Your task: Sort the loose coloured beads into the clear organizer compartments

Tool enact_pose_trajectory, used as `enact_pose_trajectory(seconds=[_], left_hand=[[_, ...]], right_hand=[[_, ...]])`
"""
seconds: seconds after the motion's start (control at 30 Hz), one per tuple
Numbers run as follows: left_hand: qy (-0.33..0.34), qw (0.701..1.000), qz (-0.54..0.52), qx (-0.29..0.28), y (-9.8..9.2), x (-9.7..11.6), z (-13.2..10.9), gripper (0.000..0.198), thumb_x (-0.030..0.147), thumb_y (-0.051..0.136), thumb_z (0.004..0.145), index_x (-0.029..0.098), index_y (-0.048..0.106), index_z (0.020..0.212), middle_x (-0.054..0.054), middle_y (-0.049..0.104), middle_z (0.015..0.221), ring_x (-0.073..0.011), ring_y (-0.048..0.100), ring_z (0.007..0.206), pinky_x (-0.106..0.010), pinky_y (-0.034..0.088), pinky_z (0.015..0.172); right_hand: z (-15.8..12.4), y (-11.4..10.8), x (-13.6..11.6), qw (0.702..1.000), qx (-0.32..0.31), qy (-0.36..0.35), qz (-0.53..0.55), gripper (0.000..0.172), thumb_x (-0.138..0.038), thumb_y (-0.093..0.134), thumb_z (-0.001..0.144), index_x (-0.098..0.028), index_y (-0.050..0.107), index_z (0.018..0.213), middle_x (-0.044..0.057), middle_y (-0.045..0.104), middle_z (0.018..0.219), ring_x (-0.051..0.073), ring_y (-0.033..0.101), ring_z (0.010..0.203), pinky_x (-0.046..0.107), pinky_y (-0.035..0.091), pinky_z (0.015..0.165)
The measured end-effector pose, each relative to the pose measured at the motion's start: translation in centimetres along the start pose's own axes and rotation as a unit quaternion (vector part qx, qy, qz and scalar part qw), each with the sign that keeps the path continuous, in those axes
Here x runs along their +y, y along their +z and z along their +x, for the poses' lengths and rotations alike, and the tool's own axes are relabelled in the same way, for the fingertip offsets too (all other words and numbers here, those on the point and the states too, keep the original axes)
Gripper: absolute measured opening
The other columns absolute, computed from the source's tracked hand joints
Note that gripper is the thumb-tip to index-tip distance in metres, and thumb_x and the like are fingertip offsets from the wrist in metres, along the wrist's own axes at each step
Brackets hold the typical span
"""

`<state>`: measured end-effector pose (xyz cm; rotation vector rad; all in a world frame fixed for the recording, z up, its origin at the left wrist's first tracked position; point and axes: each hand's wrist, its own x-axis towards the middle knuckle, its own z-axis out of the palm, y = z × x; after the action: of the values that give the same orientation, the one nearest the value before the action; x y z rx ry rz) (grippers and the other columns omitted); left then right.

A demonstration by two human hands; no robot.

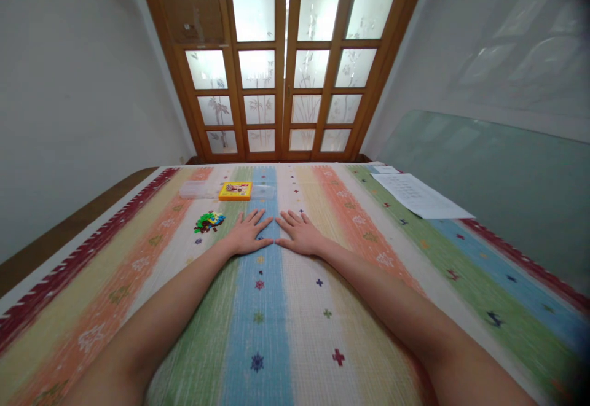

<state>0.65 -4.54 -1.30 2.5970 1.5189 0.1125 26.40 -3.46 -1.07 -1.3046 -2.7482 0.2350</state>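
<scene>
My left hand (247,234) and my right hand (300,234) lie flat, palms down, side by side on a striped, many-coloured cloth (276,332), thumbs almost touching. Both hands are open with fingers spread and hold nothing. Just left of my left hand sits a small heap of coloured toy bricks (209,222). Farther back lies a yellow box (235,191), with clear plastic cases (196,190) beside it.
A white printed sheet of paper (417,196) lies at the cloth's far right. A pane of glass (498,179) leans along the right wall. Wooden doors with frosted panes (281,68) stand behind the table.
</scene>
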Motion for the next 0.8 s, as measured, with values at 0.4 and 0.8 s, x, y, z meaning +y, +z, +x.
enact_pose_trajectory(seconds=[0.4,0.8], left_hand=[[0.001,1.000,-0.007,-0.002,-0.27,0.20,-0.07,0.085,0.082,0.034,0.094,0.036,0.028,0.165,-0.008,0.013,0.175,-0.0362,0.012,0.161,-0.068,0.005,0.125],[-0.003,1.000,-0.008,0.002,-0.05,0.03,0.02,0.084,0.081,0.034,0.094,0.037,0.028,0.165,-0.006,0.013,0.175,-0.0364,0.011,0.161,-0.066,0.005,0.126]], right_hand=[[-0.10,-0.02,0.00,1.000,0.007,-0.003,-0.005,0.092,-0.085,0.024,0.094,-0.028,0.026,0.167,0.009,0.019,0.173,0.036,0.017,0.160,0.062,0.012,0.127],[-0.10,0.02,0.08,1.000,0.008,-0.003,-0.009,0.091,-0.085,0.025,0.094,-0.029,0.026,0.167,0.009,0.019,0.173,0.036,0.017,0.160,0.061,0.012,0.127]])
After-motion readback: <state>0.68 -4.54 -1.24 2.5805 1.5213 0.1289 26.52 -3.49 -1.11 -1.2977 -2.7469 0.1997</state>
